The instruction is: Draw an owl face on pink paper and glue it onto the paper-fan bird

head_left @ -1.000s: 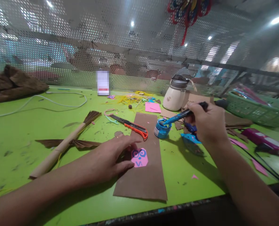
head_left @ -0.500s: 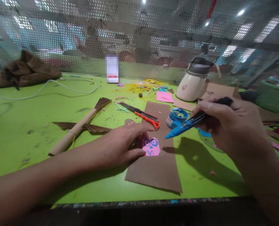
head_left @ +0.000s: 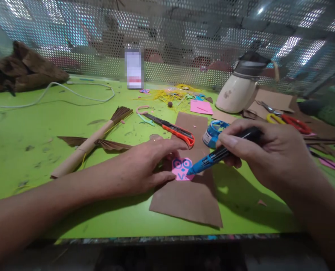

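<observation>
On brown card [head_left: 185, 203], octagonal pink paper [head_left: 181, 169], left hand [head_left: 154, 162] spread, right hand [head_left: 265, 154] gripping marker [head_left: 212, 158]

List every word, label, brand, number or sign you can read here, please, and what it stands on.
No text can be read for certain.
Marker: lettering, too blurred.
Paint jar: white label, too small.
Phone-like screen: pixelated.
Pink paper: hand-drawn face, no clear words.

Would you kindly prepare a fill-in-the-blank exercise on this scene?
The right hand holds a marker whose tip is colored ____.
The left hand is at a paper cutout colored ____.
The paper cutout lies on a strip colored ____.
The utility knife has a handle colored ____.
Missing words: blue; pink; brown; orange.
</observation>
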Demonstrator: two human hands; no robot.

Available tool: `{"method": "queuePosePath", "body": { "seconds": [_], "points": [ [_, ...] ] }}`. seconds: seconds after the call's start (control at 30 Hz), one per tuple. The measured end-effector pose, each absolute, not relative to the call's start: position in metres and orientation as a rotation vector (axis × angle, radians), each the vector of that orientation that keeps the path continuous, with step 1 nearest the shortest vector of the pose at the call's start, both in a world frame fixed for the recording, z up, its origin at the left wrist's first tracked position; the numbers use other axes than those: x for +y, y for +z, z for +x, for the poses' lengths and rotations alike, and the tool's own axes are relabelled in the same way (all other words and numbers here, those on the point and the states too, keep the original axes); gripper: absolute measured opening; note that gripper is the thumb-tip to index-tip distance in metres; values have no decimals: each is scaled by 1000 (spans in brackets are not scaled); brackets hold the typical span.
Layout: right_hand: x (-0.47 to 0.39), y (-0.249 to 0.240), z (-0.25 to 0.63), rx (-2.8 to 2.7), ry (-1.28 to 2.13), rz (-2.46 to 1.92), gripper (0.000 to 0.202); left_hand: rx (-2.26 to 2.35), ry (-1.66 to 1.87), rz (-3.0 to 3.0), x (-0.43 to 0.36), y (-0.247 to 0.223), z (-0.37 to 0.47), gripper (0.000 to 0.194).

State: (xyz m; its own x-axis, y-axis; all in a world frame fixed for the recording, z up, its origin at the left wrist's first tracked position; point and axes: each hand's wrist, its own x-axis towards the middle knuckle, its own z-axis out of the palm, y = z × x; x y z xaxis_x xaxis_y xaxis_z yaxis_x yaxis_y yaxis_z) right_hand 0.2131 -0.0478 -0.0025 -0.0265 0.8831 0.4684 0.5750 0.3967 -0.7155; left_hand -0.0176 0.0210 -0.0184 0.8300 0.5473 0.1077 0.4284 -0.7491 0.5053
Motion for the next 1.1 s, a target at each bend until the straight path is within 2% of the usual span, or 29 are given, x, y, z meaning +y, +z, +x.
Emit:
{"method": "queuePosePath", "body": {
  "seconds": [1.1],
  "points": [
    [-49, 1, 213, -1847, 373, -1237, 21, 685, 400, 2550, 22, -22, -18, 51]
  ]
}}
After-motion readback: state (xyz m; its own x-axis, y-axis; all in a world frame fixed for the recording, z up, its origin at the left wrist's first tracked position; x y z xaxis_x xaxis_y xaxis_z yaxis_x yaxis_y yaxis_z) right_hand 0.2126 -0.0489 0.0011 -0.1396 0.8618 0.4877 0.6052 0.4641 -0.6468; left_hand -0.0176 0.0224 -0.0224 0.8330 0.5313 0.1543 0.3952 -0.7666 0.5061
